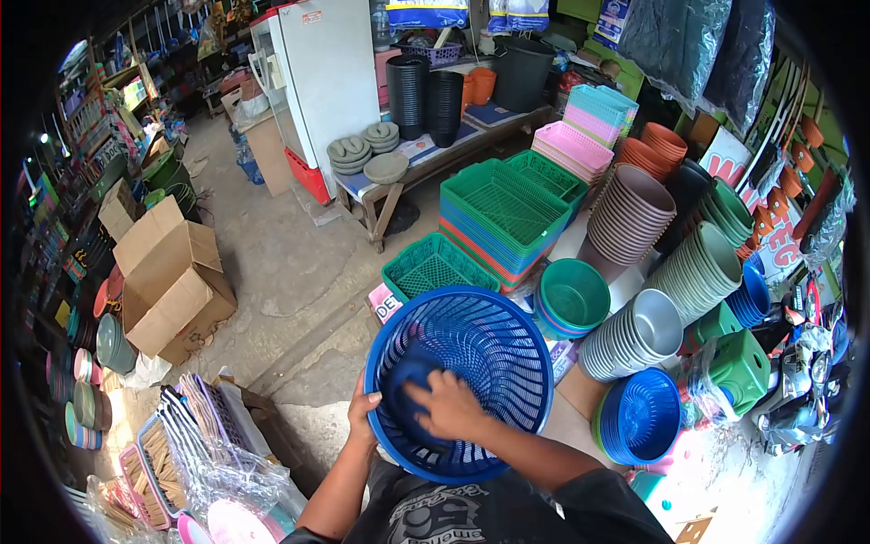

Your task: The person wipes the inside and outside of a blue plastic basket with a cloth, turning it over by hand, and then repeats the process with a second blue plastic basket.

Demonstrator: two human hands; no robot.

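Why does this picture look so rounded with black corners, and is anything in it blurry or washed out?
Head view: a fisheye lens bends straight lines and leaves dark corners. The right hand inside the blue basket is smeared by motion, while the left hand on its rim is sharper. Daylight overexposes the plastic-wrapped goods at lower left and the floor at lower right; the shelves at far left sit in shade.

Left arm: rising bare from the bottom edge, bending slightly at the elbow.
Left hand [362,419]: curling its fingers, thumb tip showing on top, gripping.
Right arm: crossing inward from the lower right, forearm bare.
Right hand [447,405]: lying palm down, fingers spreading and pressing, slightly blurred.
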